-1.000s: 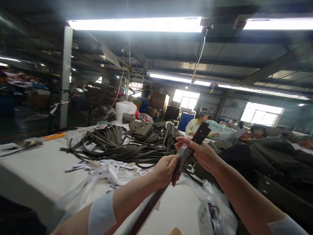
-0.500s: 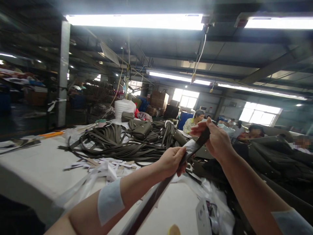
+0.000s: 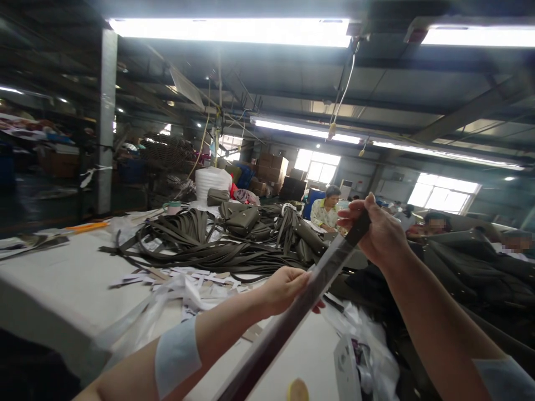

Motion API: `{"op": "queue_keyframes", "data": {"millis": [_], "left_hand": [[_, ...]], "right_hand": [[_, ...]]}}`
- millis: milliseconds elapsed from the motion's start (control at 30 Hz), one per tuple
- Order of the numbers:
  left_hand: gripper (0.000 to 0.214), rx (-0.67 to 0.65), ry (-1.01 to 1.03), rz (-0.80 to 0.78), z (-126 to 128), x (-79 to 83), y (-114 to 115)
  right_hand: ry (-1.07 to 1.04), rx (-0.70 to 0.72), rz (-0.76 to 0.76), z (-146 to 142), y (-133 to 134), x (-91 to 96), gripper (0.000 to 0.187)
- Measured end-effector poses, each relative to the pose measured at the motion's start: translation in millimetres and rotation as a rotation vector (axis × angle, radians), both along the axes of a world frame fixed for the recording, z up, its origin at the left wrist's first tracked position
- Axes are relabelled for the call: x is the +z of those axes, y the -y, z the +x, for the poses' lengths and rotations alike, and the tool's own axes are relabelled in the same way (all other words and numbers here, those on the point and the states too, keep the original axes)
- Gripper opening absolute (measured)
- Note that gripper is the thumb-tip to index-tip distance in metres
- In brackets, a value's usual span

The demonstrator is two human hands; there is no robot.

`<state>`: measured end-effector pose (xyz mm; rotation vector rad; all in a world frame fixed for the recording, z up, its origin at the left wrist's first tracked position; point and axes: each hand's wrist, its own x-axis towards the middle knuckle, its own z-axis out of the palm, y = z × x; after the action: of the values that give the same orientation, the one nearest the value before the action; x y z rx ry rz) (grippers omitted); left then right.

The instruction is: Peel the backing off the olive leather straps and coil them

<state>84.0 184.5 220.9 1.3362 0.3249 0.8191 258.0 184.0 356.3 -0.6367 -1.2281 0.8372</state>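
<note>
I hold a long dark strap (image 3: 292,320) stretched slantwise in front of me, from the bottom middle up to the right. My right hand (image 3: 376,231) is closed round its upper end. My left hand (image 3: 284,289) grips it lower down, fingers curled round the strap. A pale, shiny strip runs along the strap between my two hands. Both hands hover above a white work table (image 3: 62,278).
A heap of dark straps (image 3: 200,248) and olive bags (image 3: 242,220) lies mid-table, with white paper scraps (image 3: 179,281) in front. Dark bags (image 3: 472,267) pile up at right. A person in a yellow top (image 3: 326,209) sits beyond; others sit at far right.
My right hand has slid up to the strap's end and moved up and right, drawing the strap out longer. My left hand has dropped a little along it.
</note>
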Motion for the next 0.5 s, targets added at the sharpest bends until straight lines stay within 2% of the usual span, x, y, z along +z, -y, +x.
{"op": "queue_keyframes", "data": {"millis": [300,400,500], "left_hand": [[0.061,0.080,0.149,0.025,11.9,47.3,3.1],[0.062,0.109,0.182,0.045,17.1,56.2,1.1],[0.064,0.149,0.182,0.078,18.7,58.4,0.0]], "right_hand": [[0.071,0.006,0.024,-17.2,-2.0,5.3,0.041],[0.088,0.034,0.000,-22.7,-4.1,0.5,0.044],[0.092,0.056,-0.030,-27.9,-4.8,-4.3,0.045]]}}
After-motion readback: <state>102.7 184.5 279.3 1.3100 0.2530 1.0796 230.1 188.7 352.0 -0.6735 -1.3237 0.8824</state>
